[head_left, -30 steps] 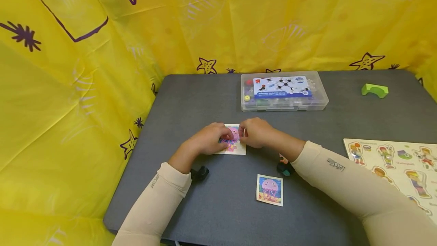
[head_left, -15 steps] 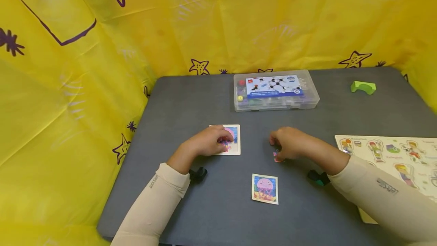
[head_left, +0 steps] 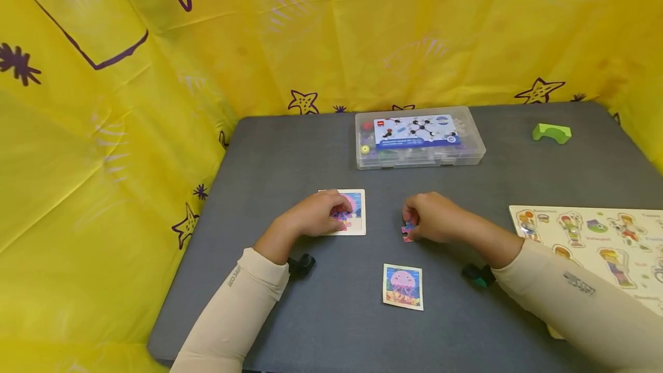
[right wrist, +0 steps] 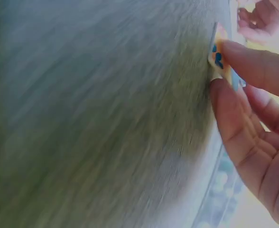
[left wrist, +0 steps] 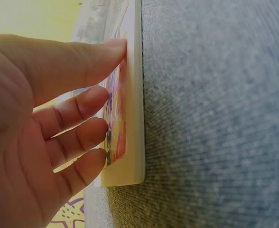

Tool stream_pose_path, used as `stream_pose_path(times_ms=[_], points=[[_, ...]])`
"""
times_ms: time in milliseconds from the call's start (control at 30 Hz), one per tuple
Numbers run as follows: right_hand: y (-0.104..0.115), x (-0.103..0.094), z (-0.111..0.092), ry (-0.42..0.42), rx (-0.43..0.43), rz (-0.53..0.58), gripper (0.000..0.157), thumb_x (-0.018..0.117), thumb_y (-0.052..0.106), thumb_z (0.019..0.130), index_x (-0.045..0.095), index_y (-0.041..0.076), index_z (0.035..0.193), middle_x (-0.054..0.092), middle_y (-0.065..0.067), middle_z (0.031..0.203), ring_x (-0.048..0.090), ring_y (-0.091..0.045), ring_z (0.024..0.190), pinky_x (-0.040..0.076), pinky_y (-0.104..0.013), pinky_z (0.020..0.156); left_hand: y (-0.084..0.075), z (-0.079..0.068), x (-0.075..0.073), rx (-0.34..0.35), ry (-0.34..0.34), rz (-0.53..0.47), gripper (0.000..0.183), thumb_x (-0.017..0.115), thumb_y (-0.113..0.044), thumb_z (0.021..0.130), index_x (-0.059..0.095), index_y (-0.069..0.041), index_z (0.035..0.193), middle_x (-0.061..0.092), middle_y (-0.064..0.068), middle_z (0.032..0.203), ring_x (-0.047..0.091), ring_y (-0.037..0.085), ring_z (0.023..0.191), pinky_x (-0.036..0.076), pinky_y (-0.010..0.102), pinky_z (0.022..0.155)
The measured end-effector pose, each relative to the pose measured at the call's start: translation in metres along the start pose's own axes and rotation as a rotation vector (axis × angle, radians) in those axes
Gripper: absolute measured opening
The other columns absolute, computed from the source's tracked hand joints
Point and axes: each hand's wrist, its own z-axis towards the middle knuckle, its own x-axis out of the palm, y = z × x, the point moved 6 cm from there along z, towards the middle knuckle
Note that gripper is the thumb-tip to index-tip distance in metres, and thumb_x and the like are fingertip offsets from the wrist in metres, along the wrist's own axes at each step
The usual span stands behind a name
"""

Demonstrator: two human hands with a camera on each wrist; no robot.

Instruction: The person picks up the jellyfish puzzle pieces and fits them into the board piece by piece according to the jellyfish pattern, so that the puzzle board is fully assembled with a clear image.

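A small jigsaw puzzle board [head_left: 358, 228] with a cream rim and a pink jellyfish picture lies on the grey table; a lower-right part of its picture shows bare. My left hand [head_left: 318, 214] rests on its left side, hiding part of it. In the left wrist view the thumb and fingertips touch the face of the board [left wrist: 135, 166], with the fingers softly bent. To the right of the board my right hand [head_left: 437, 217] pinches a pink and blue puzzle piece [head_left: 408, 232] close over the table. The right wrist view shows this piece [right wrist: 219, 53] between thumb and fingers.
Nearer the front lies a jellyfish picture card [head_left: 403, 286]. A clear plastic molecular model kit box [head_left: 425, 157] stands behind the hands. At the right are a cream board with sports figures [head_left: 585, 258] and a green arch block [head_left: 551, 132]. Yellow cloth [head_left: 311, 33] hangs behind the table.
My right hand has left the puzzle board, moved right and taken hold of a loose piece, then shifted slightly back left with it. My left hand stays on the board.
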Motion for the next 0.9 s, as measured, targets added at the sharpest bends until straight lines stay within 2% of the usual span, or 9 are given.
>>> stream_pose_path(times_ms=[133, 367, 467, 600, 700, 900], points=[[0.012, 0.005, 0.015, -0.022, -0.044, 0.058, 0.018, 0.084, 0.011, 0.080, 0.067, 0.013, 0.085, 0.062, 0.004, 0.077, 0.056, -0.012, 0.073, 0.047, -0.031, 0.070, 0.000, 0.001, 0.001, -0.015, -0.004, -0.003, 0.025, 0.076, -0.021, 0.089, 0.070, -0.014, 0.113, 0.065, 0.002, 0.113, 0.057, 0.018, 0.103, 0.045, 0.038, 0.099], [0.039, 0.009, 0.047, -0.090, -0.094, 0.146, 0.012, 0.082, 0.011, 0.082, 0.069, 0.012, 0.085, 0.066, 0.004, 0.075, 0.060, -0.010, 0.072, 0.050, -0.031, 0.071, -0.003, 0.001, -0.002, -0.018, -0.009, -0.020, 0.027, 0.078, -0.020, 0.088, 0.070, -0.012, 0.113, 0.066, 0.002, 0.113, 0.058, 0.019, 0.104, 0.046, 0.038, 0.099], [0.047, 0.011, 0.058, -0.109, -0.087, 0.141, 0.012, 0.081, 0.011, 0.081, 0.070, 0.012, 0.085, 0.067, 0.004, 0.074, 0.060, -0.011, 0.072, 0.049, -0.031, 0.071, -0.004, 0.002, -0.002, -0.032, -0.006, -0.033, 0.029, 0.077, -0.021, 0.089, 0.069, -0.012, 0.115, 0.065, 0.003, 0.113, 0.058, 0.019, 0.104, 0.046, 0.038, 0.098], [0.051, 0.017, 0.067, -0.076, -0.076, 0.116, 0.010, 0.080, 0.011, 0.081, 0.072, 0.010, 0.087, 0.066, 0.003, 0.074, 0.060, -0.011, 0.072, 0.049, -0.029, 0.069, -0.005, 0.004, 0.000, -0.048, -0.011, -0.043, 0.031, 0.077, -0.026, 0.089, 0.068, -0.012, 0.115, 0.064, 0.003, 0.112, 0.058, 0.019, 0.102, 0.047, 0.037, 0.096], [0.050, 0.020, 0.070, -0.054, -0.067, 0.096, 0.010, 0.081, 0.012, 0.082, 0.074, 0.010, 0.088, 0.067, 0.003, 0.073, 0.059, -0.011, 0.071, 0.048, -0.028, 0.068, -0.006, 0.006, 0.001, -0.051, -0.021, -0.045, 0.032, 0.077, -0.028, 0.089, 0.067, -0.011, 0.114, 0.064, 0.003, 0.109, 0.058, 0.019, 0.101, 0.047, 0.037, 0.094], [0.046, 0.015, 0.073, -0.072, -0.011, 0.047, 0.011, 0.084, 0.015, 0.080, 0.075, 0.011, 0.087, 0.068, 0.003, 0.073, 0.061, -0.015, 0.072, 0.048, -0.032, 0.067, -0.007, 0.008, 0.001, -0.075, -0.024, -0.022, 0.033, 0.079, -0.026, 0.086, 0.066, -0.012, 0.114, 0.064, 0.002, 0.108, 0.058, 0.019, 0.101, 0.047, 0.037, 0.094]])
